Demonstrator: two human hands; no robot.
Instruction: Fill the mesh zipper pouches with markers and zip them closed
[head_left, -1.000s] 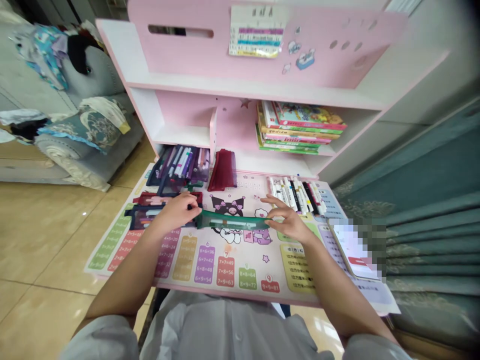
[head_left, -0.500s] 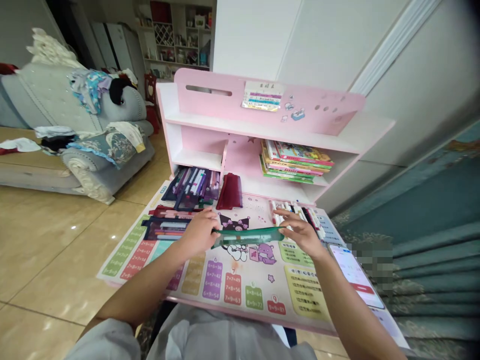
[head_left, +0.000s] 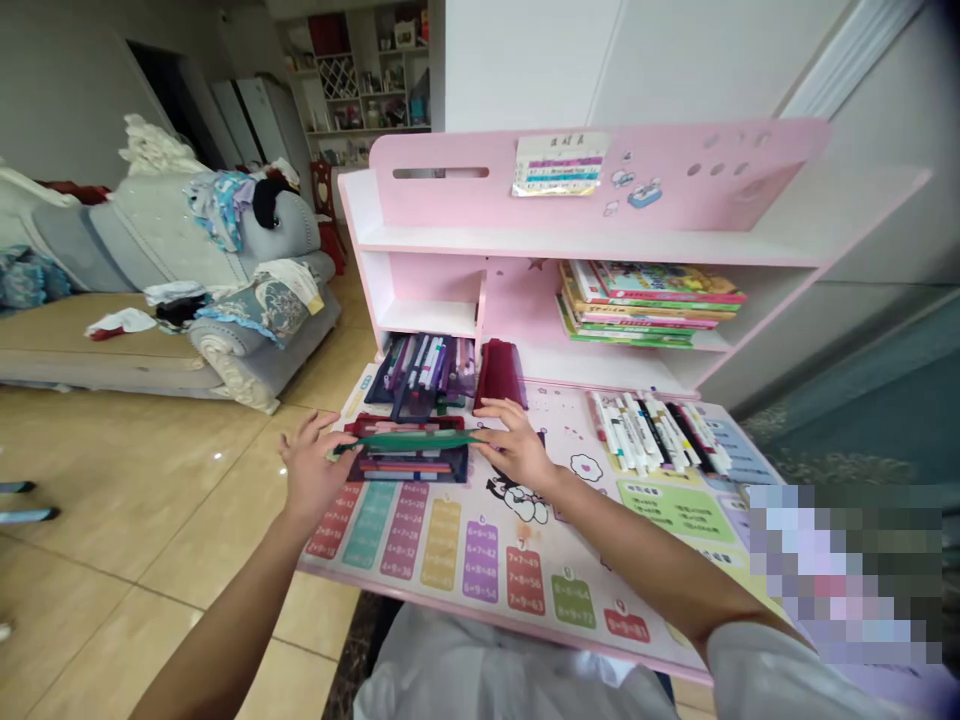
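Note:
A green mesh pouch [head_left: 412,440] is stretched flat between my hands, above the desk's left part. My left hand [head_left: 313,460] pinches its left end, the other fingers spread. At its right end my right hand [head_left: 517,443] grips it between thumb and fingers. Below and behind the pouch lie a red pouch [head_left: 375,424] and a dark blue pouch with pens [head_left: 409,470]. Farther back are dark pouches full of markers [head_left: 420,370] and a dark red pouch [head_left: 500,375]. Many loose markers [head_left: 656,432] lie in a row on the right.
The pink desk [head_left: 480,600] has printed times tables and a raised shelf [head_left: 585,245] holding stacked books [head_left: 649,305]. A pixelated patch covers the desk's right edge. A sofa [head_left: 247,300] with clothes stands on the left.
Both hands have carried the green pouch left, from the desk's middle to over the pouches at the left. The camera view has shifted too.

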